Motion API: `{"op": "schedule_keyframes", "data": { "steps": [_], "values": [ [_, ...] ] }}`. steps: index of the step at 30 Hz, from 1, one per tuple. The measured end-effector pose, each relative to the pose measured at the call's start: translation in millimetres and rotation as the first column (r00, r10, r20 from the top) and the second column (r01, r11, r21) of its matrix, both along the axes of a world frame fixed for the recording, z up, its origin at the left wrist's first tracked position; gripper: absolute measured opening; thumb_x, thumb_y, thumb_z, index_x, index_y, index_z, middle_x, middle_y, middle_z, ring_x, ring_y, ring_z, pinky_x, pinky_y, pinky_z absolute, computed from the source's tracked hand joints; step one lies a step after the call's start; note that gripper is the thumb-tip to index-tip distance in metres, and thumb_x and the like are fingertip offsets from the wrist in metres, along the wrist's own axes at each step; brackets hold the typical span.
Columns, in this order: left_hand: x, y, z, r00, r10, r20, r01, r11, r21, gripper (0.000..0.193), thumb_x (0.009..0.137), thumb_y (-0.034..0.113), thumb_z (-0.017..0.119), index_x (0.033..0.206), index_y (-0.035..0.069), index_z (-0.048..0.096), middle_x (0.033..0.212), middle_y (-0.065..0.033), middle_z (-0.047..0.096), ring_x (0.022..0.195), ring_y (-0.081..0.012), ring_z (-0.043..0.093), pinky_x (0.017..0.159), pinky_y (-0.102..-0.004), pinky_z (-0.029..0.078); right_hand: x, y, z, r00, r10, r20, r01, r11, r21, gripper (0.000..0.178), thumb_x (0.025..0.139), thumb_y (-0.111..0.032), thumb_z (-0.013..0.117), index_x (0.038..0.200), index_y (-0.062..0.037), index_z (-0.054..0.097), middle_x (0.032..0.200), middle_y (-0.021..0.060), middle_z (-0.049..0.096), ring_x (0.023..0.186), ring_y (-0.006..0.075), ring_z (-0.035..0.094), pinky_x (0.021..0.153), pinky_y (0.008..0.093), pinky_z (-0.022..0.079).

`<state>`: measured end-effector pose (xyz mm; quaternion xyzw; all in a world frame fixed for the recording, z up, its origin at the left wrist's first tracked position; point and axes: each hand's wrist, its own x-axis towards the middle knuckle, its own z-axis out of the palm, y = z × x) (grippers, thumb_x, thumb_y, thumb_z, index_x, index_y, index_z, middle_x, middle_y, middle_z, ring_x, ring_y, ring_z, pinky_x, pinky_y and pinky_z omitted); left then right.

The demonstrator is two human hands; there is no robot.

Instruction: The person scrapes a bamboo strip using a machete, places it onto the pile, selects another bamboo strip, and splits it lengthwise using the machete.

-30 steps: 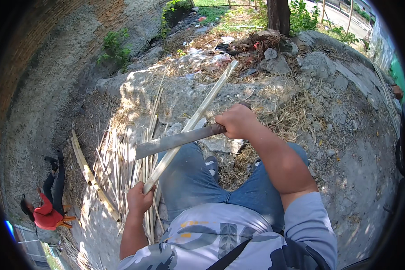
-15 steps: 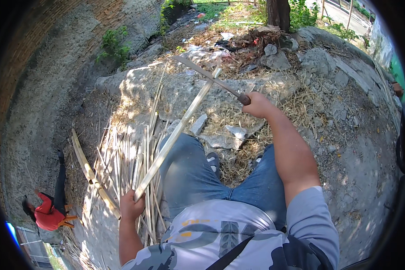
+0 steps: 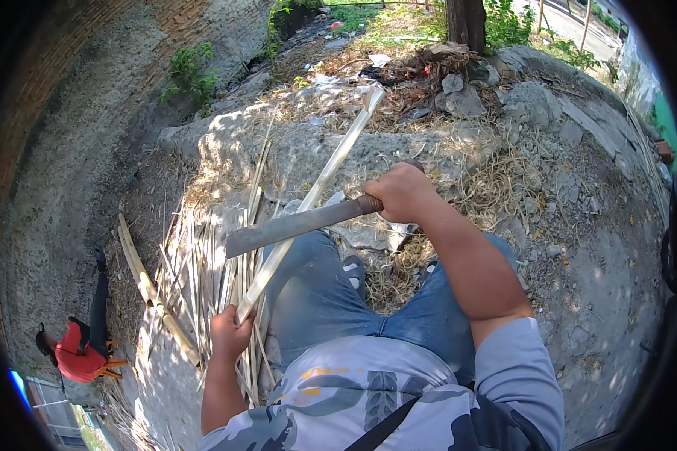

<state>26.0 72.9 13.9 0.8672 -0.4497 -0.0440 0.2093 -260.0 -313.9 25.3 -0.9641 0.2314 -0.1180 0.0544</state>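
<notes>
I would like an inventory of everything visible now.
held strip: 1, pale, slanting through centre
knife: 1, grey blade, crossing held strip
loose strips: many, pale, left of centre
thick bamboo: count unclear, yellowish, farther left
seated person: 1, red top, lower left
tree trunk: 1, brown, top
plants: several, green, towards top
rubble: many pieces, grey, ahead
wall: 1, grey, far left
legs: 2, blue jeans, centre
left hand: 1, bare, gripping held strip
right hand: 1, bare, gripping knife
</notes>
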Motion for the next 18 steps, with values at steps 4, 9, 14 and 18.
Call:
{"op": "schedule_keyframes", "data": {
  "steps": [4, 9, 14, 18],
  "values": [
    [35.9, 50.1, -1.3, 0.999, -0.022, 0.028, 0.023, 0.998, -0.052, 0.031, 0.084, 0.019, 0.08, 0.073, -0.001, 0.059, 0.059, -0.0166, 0.059, 0.049, -0.0259, 0.056, 0.051, -0.039, 0.044, -35.5, -48.5, -8.2, 0.822, -0.55, 0.148, 0.489, 0.814, 0.313, 0.021, 0.079, -0.02, 0.072, 0.098, -0.013, 0.07, 0.085, 0.0133, 0.073, 0.087, 0.0356, 0.072, 0.082, 0.0477, 0.054],
    [44.4, 72.8, 12.5, 0.998, 0.019, -0.062, -0.017, 1.0, 0.024, 0.031, 0.088, 0.02, 0.078, 0.075, 0.0, 0.059, 0.061, -0.0141, 0.06, 0.054, -0.0179, 0.051, 0.053, -0.0372, 0.041, -71.1, -96.1, -64.5, 0.525, -0.841, 0.134, 0.498, 0.431, 0.752, 0.02, 0.08, -0.02, 0.072, 0.092, -0.0043, 0.07, 0.076, 0.0116, 0.068, 0.067, 0.0243, 0.067, 0.063, 0.0387, 0.052],
    [37.3, 46.6, 8.5, 0.975, 0.116, -0.191, -0.154, 0.968, -0.2, 0.03, 0.094, 0.024, 0.076, 0.082, 0.0, 0.063, 0.065, -0.0054, 0.061, 0.062, -0.0109, 0.05, 0.059, -0.0332, 0.044, -62.9, -96.5, -74.6, 0.369, -0.921, 0.124, 0.225, 0.218, 0.95, 0.018, 0.08, -0.017, 0.072, 0.079, -0.0004, 0.064, 0.071, 0.0063, 0.063, 0.057, 0.0168, 0.058, 0.06, 0.0347, 0.047],
    [29.4, 24.9, -1.1, 0.989, 0.048, -0.141, -0.084, 0.959, -0.269, 0.039, 0.092, 0.033, 0.078, 0.082, 0.0, 0.061, 0.062, -0.0033, 0.053, 0.06, -0.0116, 0.043, 0.057, -0.0319, 0.041, -56.9, -88.2, -62.4, 0.345, -0.923, 0.171, 0.194, 0.248, 0.949, 0.024, 0.083, -0.023, 0.074, 0.088, -0.0019, 0.065, 0.072, 0.0061, 0.064, 0.064, 0.0164, 0.062, 0.062, 0.0359, 0.048]
  ]
}}
